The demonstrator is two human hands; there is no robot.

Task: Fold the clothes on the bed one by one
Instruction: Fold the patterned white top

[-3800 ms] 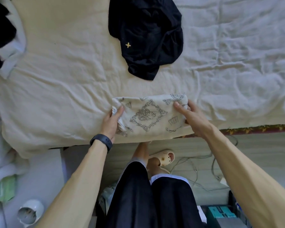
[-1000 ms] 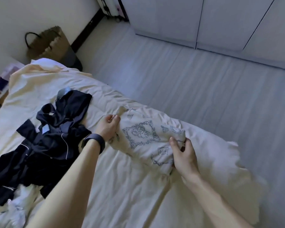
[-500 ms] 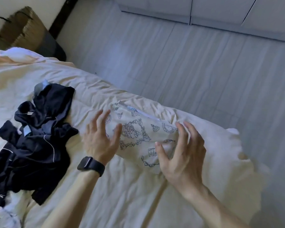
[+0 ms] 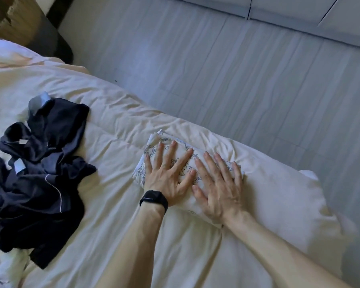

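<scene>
Cream bed point(image 4: 112, 113) beside grey floor. Pressing down folded printed garment point(image 4: 152, 151), directly under both palms. Laying left hand point(image 4: 166, 175) and right hand point(image 4: 218, 188) flat, fingers spread, gripping nothing, no longer hovering above. Likely finishing this piece; leaving dark clothes point(image 4: 40, 173), left of the left hand, unfolded.

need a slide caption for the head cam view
Both hands, left hand and right hand, press a folded printed garment flat on the bed, dark clothes alongside.

Both hands, the left hand point(image 4: 166, 175) and right hand point(image 4: 218, 190), press flat on a folded printed cloth point(image 4: 152, 150) at frame centre. It lies on the bed point(image 4: 112, 121). Dark clothes point(image 4: 40, 173) are heaped at the left.
</scene>
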